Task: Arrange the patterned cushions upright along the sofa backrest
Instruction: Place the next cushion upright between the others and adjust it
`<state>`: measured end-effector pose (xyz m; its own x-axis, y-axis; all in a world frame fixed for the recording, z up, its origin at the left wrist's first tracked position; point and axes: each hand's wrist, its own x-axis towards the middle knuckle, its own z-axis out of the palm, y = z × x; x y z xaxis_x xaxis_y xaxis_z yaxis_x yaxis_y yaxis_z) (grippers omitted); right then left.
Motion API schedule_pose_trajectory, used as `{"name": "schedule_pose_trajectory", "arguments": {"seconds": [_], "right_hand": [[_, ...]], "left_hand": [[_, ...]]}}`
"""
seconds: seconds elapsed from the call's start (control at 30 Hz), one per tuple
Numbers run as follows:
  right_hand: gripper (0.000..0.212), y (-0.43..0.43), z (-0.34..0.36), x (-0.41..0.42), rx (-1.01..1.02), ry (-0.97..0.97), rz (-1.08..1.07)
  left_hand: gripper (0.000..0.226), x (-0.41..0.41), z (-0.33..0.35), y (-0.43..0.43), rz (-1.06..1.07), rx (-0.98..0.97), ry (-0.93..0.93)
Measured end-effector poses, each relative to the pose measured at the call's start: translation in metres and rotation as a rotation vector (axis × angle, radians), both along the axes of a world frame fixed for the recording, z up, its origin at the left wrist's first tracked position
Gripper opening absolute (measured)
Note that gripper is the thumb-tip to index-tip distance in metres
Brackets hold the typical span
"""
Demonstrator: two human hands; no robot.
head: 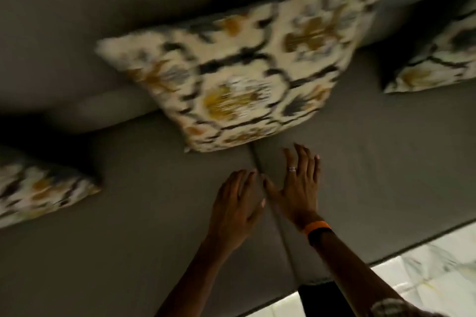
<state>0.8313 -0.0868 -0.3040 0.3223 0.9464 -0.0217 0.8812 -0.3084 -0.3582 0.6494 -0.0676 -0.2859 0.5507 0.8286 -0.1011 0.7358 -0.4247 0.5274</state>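
Observation:
A cream cushion with yellow and dark grey patterning point(239, 74) leans against the grey sofa backrest point(108, 8) in the middle of the view, its lower edge on the seat point(128, 226). My left hand point(237, 203) and my right hand point(300, 183) hover side by side just below it, fingers apart, holding nothing and apart from the cushion. A second patterned cushion point(38, 190) lies at the left edge. A third patterned cushion point(438, 59) rests against the backrest at the right edge. The frame is blurred.
A seam between two seat cushions point(273, 213) runs under my hands. Pale marbled floor tiles point(425, 273) show past the sofa's front edge at the lower right. An orange band is on my right wrist.

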Motion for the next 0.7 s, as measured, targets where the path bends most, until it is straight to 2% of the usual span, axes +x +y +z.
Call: {"name": "schedule_pose_trajectory", "arguments": {"seconds": [0.13, 0.23, 0.33, 0.47, 0.53, 0.6, 0.63, 0.7], "right_hand": [[0.084, 0.013, 0.01, 0.165, 0.018, 0.007, -0.109], [0.089, 0.022, 0.026, 0.274, 0.032, 0.085, -0.241], [0.101, 0.037, 0.041, 0.359, 0.204, 0.299, -0.4], [0.122, 0.064, 0.055, 0.458, 0.472, 0.58, -0.551], [0.112, 0.076, 0.063, 0.499, 0.53, 0.773, -0.646], [0.084, 0.09, 0.075, 0.522, 0.531, 0.913, -0.72], [0.073, 0.097, 0.079, 0.531, 0.515, 0.956, -0.739], [0.066, 0.111, 0.084, 0.54, 0.485, 0.993, -0.724]], "left_hand": [[0.062, 0.159, 0.004, 0.017, -0.056, 0.004, -0.13], [0.067, 0.263, 0.012, 0.041, -0.043, -0.059, -0.214], [0.083, 0.34, 0.02, 0.076, 0.01, -0.186, -0.285], [0.117, 0.42, 0.036, 0.132, 0.145, -0.34, -0.463], [0.129, 0.451, 0.047, 0.157, 0.192, -0.399, -0.532], [0.134, 0.477, 0.052, 0.174, 0.158, -0.454, -0.566], [0.134, 0.491, 0.053, 0.178, 0.127, -0.491, -0.571], [0.13, 0.517, 0.056, 0.177, 0.121, -0.581, -0.574]]}}
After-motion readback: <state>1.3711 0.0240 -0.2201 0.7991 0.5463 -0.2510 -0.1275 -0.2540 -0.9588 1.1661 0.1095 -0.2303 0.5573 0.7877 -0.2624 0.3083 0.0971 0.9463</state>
